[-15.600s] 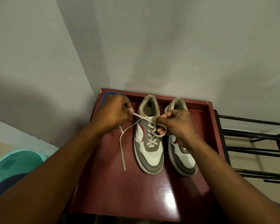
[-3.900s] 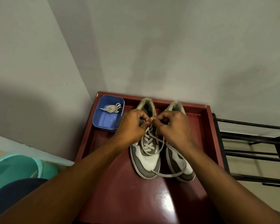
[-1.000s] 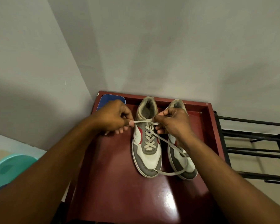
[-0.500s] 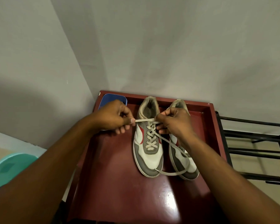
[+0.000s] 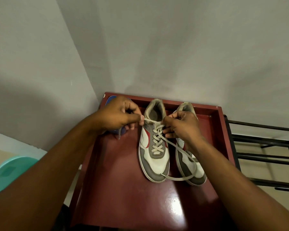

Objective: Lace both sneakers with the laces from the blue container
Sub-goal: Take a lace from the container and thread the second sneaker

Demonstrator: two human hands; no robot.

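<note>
Far left of both sets of fingers, off the worktop (image 5: 123, 189), sits a teal tub (image 5: 8, 172). The left hand (image 5: 118, 114) is curled, its fingers (image 5: 140, 118) pinching one end of the lace (image 5: 148, 121) just outside the top eyelet. The strand runs taut from the pinch to the shoe, and a short tail hangs below the palm. Behind that hand lies the blue container (image 5: 110, 98), mostly covered, so its contents cannot be seen.

Just right of the left fingers stands the laced sneaker (image 5: 154, 160), criss-crossed up to its top eyelets. Beyond it the right hand (image 5: 183, 125) is curled too. Its fingers (image 5: 168, 130) press at the top of the lacing and seem to pinch the other strand. That strand trails from under them across the second sneaker (image 5: 190, 170) and loops back to the first shoe's toe. The second sneaker's eyelets are hidden beneath the right wrist. Well right of the fingers is a black rack (image 5: 260, 142).

The step in hand looks like snugging the top row. Done well, both pinches draw outward together and level with the eyelets, so the shoe does not skid sideways. The free ends look uneven, long on the right and short on the left, so slack probably needs working toward the left fingers. The flat lace should lie untwisted at each crossing.
</note>
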